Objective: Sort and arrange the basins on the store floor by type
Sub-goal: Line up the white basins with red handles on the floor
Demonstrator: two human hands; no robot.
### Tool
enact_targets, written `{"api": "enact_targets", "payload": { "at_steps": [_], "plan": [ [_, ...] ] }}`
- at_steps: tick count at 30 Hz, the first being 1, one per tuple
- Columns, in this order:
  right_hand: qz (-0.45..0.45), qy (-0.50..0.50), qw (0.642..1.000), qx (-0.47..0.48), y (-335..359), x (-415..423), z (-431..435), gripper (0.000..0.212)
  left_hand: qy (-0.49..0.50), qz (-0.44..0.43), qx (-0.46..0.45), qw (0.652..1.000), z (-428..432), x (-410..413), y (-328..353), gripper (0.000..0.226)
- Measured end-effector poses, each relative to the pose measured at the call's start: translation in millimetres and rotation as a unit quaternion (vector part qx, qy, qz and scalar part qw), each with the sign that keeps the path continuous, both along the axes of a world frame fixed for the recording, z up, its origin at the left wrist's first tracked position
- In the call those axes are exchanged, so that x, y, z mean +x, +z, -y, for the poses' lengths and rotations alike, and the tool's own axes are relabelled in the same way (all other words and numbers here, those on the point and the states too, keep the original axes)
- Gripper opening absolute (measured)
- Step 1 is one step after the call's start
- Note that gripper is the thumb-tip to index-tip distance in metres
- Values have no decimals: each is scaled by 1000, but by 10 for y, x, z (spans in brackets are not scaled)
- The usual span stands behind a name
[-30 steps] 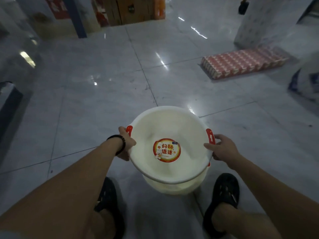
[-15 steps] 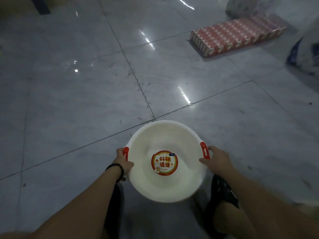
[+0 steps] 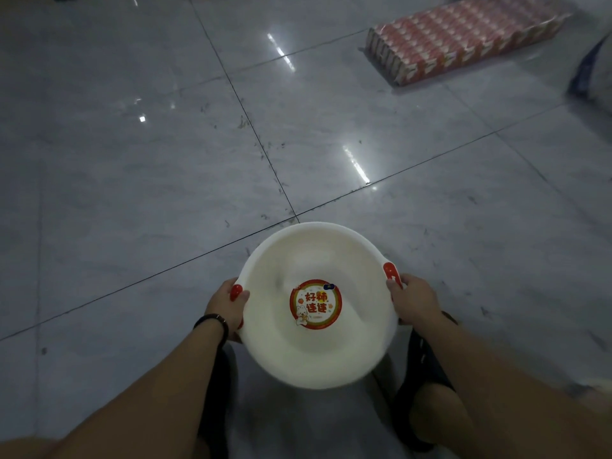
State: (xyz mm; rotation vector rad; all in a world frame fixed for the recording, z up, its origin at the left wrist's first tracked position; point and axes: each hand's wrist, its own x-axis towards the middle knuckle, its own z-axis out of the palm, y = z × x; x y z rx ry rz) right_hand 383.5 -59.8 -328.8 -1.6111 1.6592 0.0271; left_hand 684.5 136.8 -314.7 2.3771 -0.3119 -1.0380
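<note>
Nearest the camera, both forearms are cut off by the lower edge. Below the hands, two dark sandals [image 3: 422, 362] are largely hidden by the arms and the basin. A white basin [image 3: 326, 256] is held between the hands, mouth up, over the floor [image 3: 132, 193]; its near rim is blurred, and whether its underside touches the floor cannot be told. The left hand [image 3: 228, 306], with a dark wristband [image 3: 212, 321], is curled round the rim at one red handle [image 3: 236, 290]; the right hand [image 3: 415, 301] grips the rim just behind the other. The fingers beneath the rim are hidden. A round red sticker [image 3: 315, 304] is seen inside. Far beyond the right hand, a pack of red cartons [image 3: 463, 38] is laid, cut off by the top edge.
</note>
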Motion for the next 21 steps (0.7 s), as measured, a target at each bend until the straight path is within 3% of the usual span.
{"api": "enact_targets", "payload": {
  "at_steps": [10,13,17,21],
  "plan": [
    [-55,32,998,24,-4,-9,7,45,22,19,28,999,13,-67,17,44],
    [-53,51,996,53,123,-1,-5,50,-2,24,81,996,74,-59,101,44],
    [-61,129,990,3,604,-56,-55,54,-83,76,184,977,190,-111,292,70],
    [-72,233,969,-35,1245,-307,-2,61,-303,147,199,920,416,-535,1045,51]
  ]
}}
